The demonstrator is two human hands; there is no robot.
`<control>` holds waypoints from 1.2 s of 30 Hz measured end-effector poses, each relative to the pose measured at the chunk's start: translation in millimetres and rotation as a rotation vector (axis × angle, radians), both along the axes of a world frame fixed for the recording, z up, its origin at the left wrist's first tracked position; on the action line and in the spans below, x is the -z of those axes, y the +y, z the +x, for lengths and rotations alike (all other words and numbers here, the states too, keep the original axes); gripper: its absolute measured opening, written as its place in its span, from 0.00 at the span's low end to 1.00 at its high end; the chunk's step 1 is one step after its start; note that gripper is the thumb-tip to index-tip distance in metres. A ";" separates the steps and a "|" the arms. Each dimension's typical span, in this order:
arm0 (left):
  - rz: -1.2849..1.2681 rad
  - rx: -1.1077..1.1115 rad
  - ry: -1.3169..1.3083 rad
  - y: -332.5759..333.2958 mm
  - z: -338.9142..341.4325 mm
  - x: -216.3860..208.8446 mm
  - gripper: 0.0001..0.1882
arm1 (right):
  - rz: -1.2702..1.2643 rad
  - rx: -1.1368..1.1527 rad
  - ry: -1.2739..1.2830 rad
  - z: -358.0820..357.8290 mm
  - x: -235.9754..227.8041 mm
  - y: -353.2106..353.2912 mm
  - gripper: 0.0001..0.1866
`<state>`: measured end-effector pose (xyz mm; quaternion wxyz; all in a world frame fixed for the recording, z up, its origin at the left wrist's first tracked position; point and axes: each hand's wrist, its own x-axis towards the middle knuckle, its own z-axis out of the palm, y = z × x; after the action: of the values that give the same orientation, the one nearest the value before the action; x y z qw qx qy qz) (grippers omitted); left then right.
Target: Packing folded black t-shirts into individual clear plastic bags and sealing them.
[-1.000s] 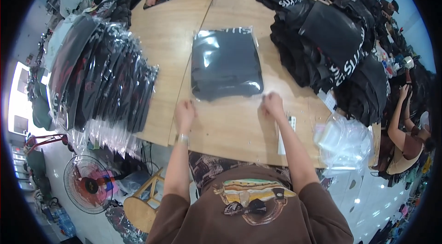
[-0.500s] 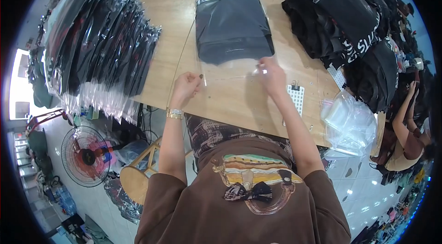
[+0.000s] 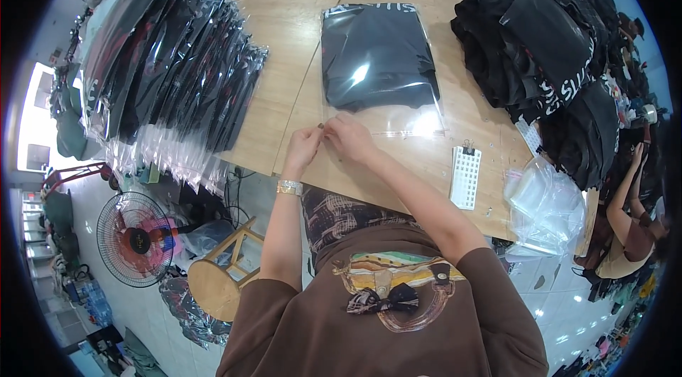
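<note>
Fingers of the left hand (image 3: 304,149) and right hand (image 3: 349,137) bunch together, tips meeting at the near left corner of a clear bag (image 3: 408,125). Both hands are curled inward, thumbs toward the fingers; the knuckles cover the point of contact, so I cannot tell whether film is pinched between them. A shiny band (image 3: 289,187) circles the left wrist.

The bag lies flat on the wooden table (image 3: 291,22), just beyond the hands, with a folded black garment (image 3: 380,57) inside. White print at the garment's far edge is cut off by the fold. Glare washes out part of the near strip of film, and its outline is hard to follow.

To the right lie a gridded white card (image 3: 465,176) under a black binder clip (image 3: 467,146) and a crumpled heap of clear bags (image 3: 545,203), whose layers cannot be told apart. Farther off, a pile of black garments (image 3: 547,36) hides most of another white card (image 3: 528,137).

At the left, bagged black garments (image 3: 170,64) stand tightly packed, mostly masking one another. A co-worker (image 3: 629,235) shows partly at the dark right rim.
</note>
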<state>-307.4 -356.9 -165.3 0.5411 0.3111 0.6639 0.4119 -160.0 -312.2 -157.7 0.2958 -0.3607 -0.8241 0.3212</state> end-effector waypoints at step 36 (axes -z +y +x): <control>0.709 0.473 1.203 15.9 -17.0 -32.2 0.10 | 0.516 0.809 -0.306 323.7 -116.6 8.5 0.10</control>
<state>-324.4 -341.0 -133.1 0.0244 0.7743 0.5881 0.2324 163.7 -303.8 -41.1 0.3520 -0.6093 -0.7048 -0.0898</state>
